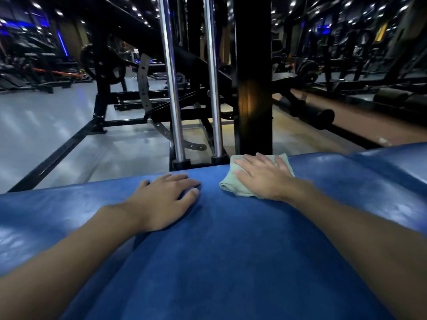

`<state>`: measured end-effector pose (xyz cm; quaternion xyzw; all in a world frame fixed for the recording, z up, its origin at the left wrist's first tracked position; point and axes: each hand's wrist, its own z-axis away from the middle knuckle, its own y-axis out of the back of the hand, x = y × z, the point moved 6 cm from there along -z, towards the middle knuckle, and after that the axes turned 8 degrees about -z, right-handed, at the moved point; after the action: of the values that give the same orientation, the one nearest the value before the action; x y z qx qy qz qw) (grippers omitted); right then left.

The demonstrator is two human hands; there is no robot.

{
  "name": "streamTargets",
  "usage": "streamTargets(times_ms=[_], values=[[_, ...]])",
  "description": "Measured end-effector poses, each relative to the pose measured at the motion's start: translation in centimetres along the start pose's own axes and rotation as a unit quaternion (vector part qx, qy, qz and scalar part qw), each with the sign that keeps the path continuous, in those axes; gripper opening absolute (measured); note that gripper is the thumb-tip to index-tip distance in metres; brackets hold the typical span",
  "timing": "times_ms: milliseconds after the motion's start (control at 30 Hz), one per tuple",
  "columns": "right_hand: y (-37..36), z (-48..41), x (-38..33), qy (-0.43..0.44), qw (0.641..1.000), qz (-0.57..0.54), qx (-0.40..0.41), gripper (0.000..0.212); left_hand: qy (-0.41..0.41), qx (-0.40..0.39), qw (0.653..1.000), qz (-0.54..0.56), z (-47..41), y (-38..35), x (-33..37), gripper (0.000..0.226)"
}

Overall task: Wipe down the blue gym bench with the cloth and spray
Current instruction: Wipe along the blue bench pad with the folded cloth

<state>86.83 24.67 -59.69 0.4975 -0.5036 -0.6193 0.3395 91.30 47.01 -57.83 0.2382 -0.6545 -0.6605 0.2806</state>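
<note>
Pressing green cloth (229, 184) onto far edge of blue bench (219, 250) with flat, spread right hand (263, 179); left hand (161, 199) flat on bench, just left of cloth, holding nothing.

The hall was dim, lit by rows of small ceiling lights (37, 5) that showed as white specks far off, with a blue strip lamp (62, 46) glowing at far left. The near blue bench (219, 262) was the best-lit surface and carried pale sheen patches toward its left and right ends. A warm orange glare sat on the black post (253, 100), and the chrome rods (171, 88) caught bright streaks. The floor (46, 125) at left shone with smeared reflections. A soft shadow lay under the left hand (161, 204). Motion blur softened the far machines (27, 77). Wide-angle distortion bent the bench toward the borders.
</note>
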Motion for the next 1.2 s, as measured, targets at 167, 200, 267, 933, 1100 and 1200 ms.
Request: streamTargets(times_ms=[167, 200, 267, 933, 1100, 1200], values=[[1.9, 0.3, 6.8, -0.044, 0.999, 0.011, 0.014, 0.054, -0.059, -0.005, 0.998, -0.005, -2.8, -0.1, 5.3, 0.056], [2.2, 0.4, 8.0, -0.057, 0.998, 0.006, 0.012, 0.054, -0.069, 0.001, 0.998, -0.006, -3.2, 0.0, 6.5, 0.049], [3.0, 0.7, 10.4, -0.082, 0.997, 0.001, 0.009, 0.055, -0.087, 0.007, 0.996, -0.002, -3.8, 0.1, 8.7, 0.045], [5.7, 6.3, 18.5, -0.21, 0.977, 0.005, 0.043, 0.056, -0.093, -0.077, 0.99, -0.074, -4.5, -1.5, 11.9, 0.079], [4.8, 7.4, 16.2, -0.195, 0.98, 0.023, 0.035, 0.055, -0.094, -0.074, 0.991, -0.052, -4.1, -1.3, 11.7, 0.067], [4.0, 7.8, 14.4, -0.179, 0.983, 0.029, 0.026, 0.054, -0.101, -0.056, 0.993, -0.037, -3.4, -0.8, 11.3, 0.063]])
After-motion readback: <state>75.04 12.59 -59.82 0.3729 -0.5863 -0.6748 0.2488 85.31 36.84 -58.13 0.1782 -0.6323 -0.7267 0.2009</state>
